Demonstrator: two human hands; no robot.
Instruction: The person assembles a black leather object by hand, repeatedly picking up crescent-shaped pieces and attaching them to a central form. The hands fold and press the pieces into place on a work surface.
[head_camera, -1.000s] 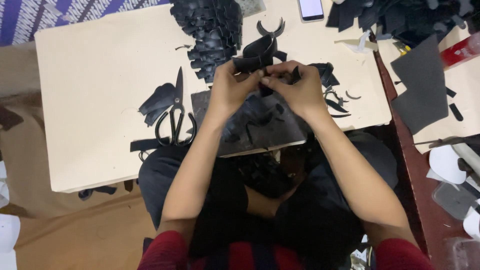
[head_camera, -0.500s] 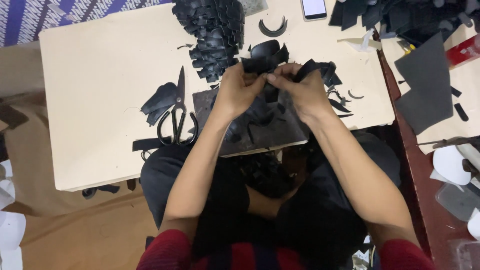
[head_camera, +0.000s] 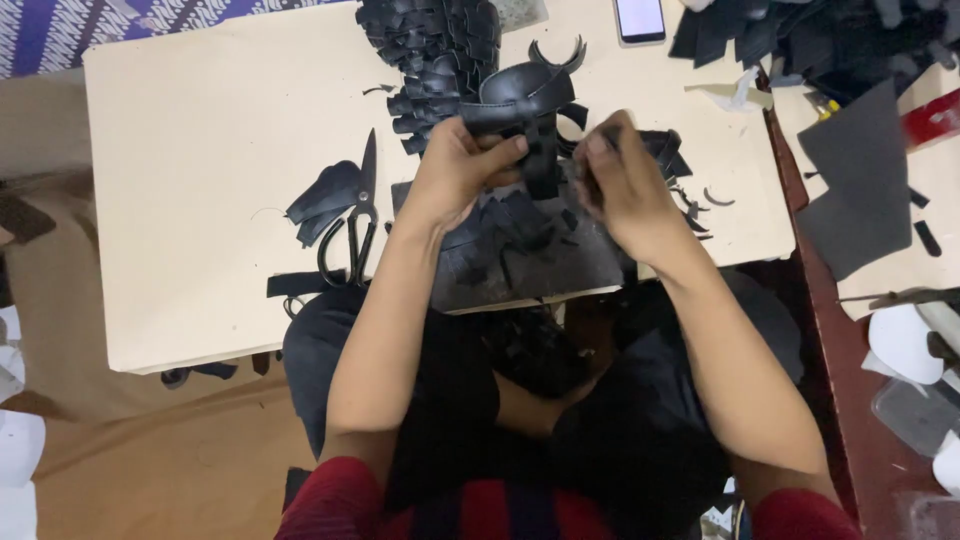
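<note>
Workpiece: black curved leather strap piece (head_camera: 527, 92), held up just above the dark work board (head_camera: 560, 262), near the far-middle of the pale table (head_camera: 200, 130).
Left hand (head_camera: 460, 170): closed on the piece's lower left part, thumb across the front.
Right hand (head_camera: 622, 185): fingers pinched together beside the piece's right edge; whether gripping a strap end or a small tool cannot be told, contact point hidden by the knuckles.
Underneath: loose black offcuts (head_camera: 500, 230) scattered on the board, more spilling toward the lap.
Beyond: stack of cut black pieces (head_camera: 430, 45) touching the workpiece's far side.
Left of board: black scissors (head_camera: 355, 225), blades pointing away, resting by a dark scrap.
Far edge: phone (head_camera: 640, 17); dark sheet material (head_camera: 860, 180) on the right-hand bench.
Risk 1: piece held one-sided, likely to twist if the right-hand pinch slips.
Risk 2: elbow sweep could knock the stack or push offcuts off the near edge.
Risk 3: scissors close to the left forearm, snag possible on a reach.
</note>
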